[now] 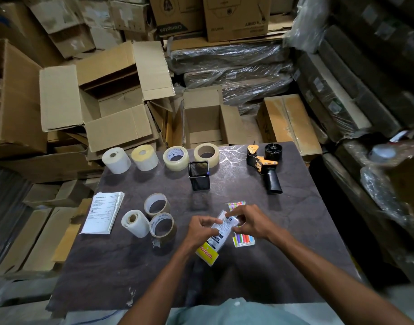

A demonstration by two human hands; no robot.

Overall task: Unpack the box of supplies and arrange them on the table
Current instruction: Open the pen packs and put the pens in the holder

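Note:
A clear plastic packet with a yellow header point(219, 238) is held over the dark table point(306, 231). My left hand point(201, 229) grips its left side and my right hand point(250, 222) pinches its upper end. Under my right hand lies a packet of coloured markers point(243, 240). A black mesh pen holder point(199, 175) stands mid-table. Two label rolls point(116, 160) and two clear tape rolls point(176, 158) line the far edge. A tape dispenser point(264, 165) lies at the far right. Two brown tape rolls point(157, 206) and a paper roll point(135, 222) sit at the left beside a stack of papers point(103, 213).
Open cardboard boxes point(112, 99) stand behind the table, one small open box point(206, 118) right at its far edge. Wrapped bundles point(236, 64) and stacked cartons crowd the back and right. Flat cartons point(44, 235) lie left of the table.

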